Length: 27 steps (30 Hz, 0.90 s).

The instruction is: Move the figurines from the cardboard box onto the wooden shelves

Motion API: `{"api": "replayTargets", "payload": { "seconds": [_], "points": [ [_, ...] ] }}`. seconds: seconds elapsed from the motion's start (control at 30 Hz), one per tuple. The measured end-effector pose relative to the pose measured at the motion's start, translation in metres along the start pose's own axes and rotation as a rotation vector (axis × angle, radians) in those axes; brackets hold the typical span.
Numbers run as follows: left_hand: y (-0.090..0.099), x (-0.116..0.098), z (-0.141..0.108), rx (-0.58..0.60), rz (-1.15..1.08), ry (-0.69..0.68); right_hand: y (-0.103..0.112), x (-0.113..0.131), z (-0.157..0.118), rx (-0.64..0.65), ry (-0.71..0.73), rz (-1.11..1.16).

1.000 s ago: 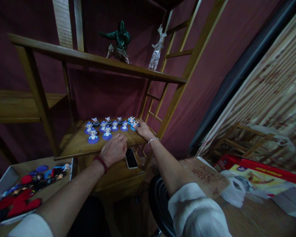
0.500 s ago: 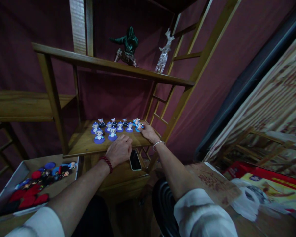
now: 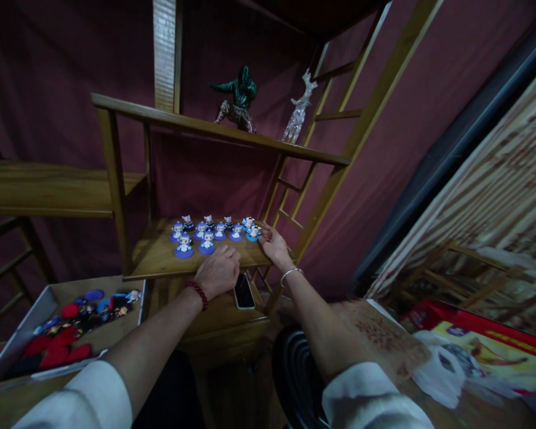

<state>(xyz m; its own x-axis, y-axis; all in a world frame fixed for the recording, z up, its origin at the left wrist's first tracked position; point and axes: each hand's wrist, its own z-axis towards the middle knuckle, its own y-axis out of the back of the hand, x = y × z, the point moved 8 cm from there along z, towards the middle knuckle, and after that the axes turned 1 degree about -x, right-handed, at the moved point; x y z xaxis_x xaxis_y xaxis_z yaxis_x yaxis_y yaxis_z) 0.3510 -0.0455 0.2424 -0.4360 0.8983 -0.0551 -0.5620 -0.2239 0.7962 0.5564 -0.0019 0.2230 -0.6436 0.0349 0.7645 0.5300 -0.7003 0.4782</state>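
Note:
Several small figurines stand in rows on the lower wooden shelf (image 3: 156, 259). Most, such as the front white-and-purple figurine (image 3: 184, 245), have purple bases; darker ones, among them a small black-clad figurine (image 3: 209, 223), form the back row. At the right end are two blue-based figurines, the nearer blue-based figurine (image 3: 253, 233) close beside my right hand (image 3: 276, 246). That hand's fingers are parted, with nothing visible in them. My left hand (image 3: 218, 271) rests at the shelf's front edge, fingers curled under; whatever they may hold is hidden.
A cardboard box (image 3: 120, 325) of loose figurines and red bases stands at lower left. Below the shelf lies a phone (image 3: 244, 293). Overhead, the upper shelf (image 3: 196, 126) carries a green-and-brown statue (image 3: 239, 98) and a clear deer figure (image 3: 299, 113). A black round stool (image 3: 295, 375) is below.
My right hand has drawn slightly right, off the nearer blue-based figurine, and its fingers have opened. My left hand stays at the shelf edge. The view has shifted a little.

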Motion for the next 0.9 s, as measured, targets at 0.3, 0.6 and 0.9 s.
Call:
{"api": "replayTargets", "payload": {
  "seconds": [0.3, 0.6, 0.9],
  "points": [
    [-0.001, -0.002, -0.012, 0.000, -0.010, 0.010, 0.027, 0.007, -0.027, -0.157, -0.028, -0.043],
    [-0.008, -0.007, -0.037, 0.017, -0.056, 0.029, 0.025, 0.026, -0.057, -0.137, 0.065, 0.035],
    [0.011, -0.011, -0.053, -0.013, -0.030, -0.009, -0.016, 0.054, -0.072, 0.153, 0.149, 0.081]
  ]
}}
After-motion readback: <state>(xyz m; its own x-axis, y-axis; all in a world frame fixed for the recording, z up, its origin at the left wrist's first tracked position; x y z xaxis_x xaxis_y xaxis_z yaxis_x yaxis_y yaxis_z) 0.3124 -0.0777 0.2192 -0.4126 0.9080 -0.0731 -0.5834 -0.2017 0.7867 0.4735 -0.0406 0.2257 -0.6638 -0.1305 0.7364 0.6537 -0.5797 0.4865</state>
